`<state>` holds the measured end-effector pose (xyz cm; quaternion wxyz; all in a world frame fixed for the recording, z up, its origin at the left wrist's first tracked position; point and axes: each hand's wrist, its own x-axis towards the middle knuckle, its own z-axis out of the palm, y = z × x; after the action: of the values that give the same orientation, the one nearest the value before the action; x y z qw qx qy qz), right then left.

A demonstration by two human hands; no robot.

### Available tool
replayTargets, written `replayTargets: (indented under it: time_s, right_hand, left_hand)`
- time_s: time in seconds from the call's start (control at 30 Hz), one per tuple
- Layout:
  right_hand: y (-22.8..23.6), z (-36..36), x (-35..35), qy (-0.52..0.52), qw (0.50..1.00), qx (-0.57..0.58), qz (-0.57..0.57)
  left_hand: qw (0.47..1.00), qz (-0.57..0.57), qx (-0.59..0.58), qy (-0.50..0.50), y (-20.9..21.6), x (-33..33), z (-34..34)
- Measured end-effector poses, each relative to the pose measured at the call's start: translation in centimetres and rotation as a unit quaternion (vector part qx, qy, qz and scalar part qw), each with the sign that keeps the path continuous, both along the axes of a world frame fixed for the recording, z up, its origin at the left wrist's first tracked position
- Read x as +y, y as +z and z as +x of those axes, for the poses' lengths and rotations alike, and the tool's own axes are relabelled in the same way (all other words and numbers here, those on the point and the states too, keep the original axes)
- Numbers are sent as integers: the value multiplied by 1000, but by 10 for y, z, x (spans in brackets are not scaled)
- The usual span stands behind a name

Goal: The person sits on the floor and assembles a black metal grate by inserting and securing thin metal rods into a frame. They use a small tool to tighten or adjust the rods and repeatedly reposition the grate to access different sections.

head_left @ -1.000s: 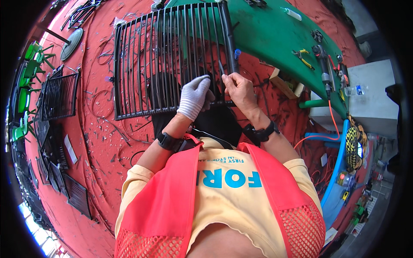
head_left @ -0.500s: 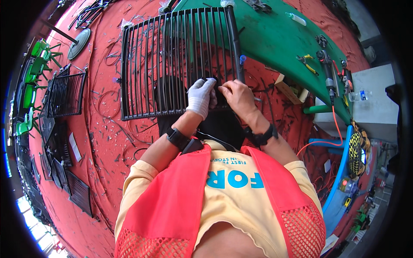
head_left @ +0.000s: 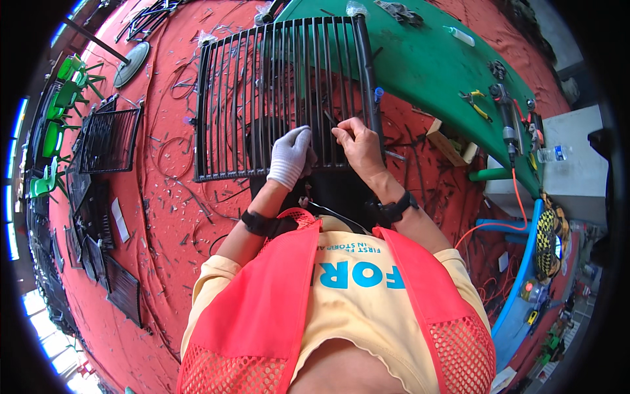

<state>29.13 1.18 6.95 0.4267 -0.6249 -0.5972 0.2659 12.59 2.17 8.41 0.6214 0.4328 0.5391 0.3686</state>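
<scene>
A black slatted frame (head_left: pixel 226 105), with long thin bars between side rails, stands in front of me, its near edge by my lap. My left hand (head_left: pixel 289 156), in a pale knitted glove, is closed over the bars near that edge; its fingertips are partly hidden, so I cannot make out what they hold. To its right, my bare right hand (head_left: pixel 359 146) pinches with thumb and forefinger at a short, thin dark strip (head_left: pixel 329 118), just above the bars. The two hands are apart.
A green table (head_left: pixel 420 65) at the far right bears yellow-handled pliers (head_left: pixel 476 105), a power tool (head_left: pixel 505 118) with an orange cord and a white bottle (head_left: pixel 459 35). Below it sits a cardboard box (head_left: pixel 449 144). Dark scraps litter the red floor covering (head_left: pixel 164 217). More slatted panels (head_left: pixel 108 141) lie left.
My left hand has moved left, away from the right one, so a gap shows between them. The right hand stays near the same bars, still pinching. The view has shifted slightly.
</scene>
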Motion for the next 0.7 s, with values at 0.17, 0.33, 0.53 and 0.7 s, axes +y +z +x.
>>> replayTargets:
  time_s: [0.17,0.33,0.53,0.7]
  right_hand:
    - [-2,-11,9,-20,986,-164,9]
    - [1,-1,10,64,992,-4,-111]
    - [3,-2,2,94,990,22,-104]
    - [6,-4,-3,134,985,-47,-95]
  left_hand:
    - [996,37,72,-36,-18,-1,-4]
    - [972,208,112,12,-30,-10,0]
    - [995,-15,41,-88,-13,-14,-3]
    - [984,-149,-97,-7,-4,-7,1]
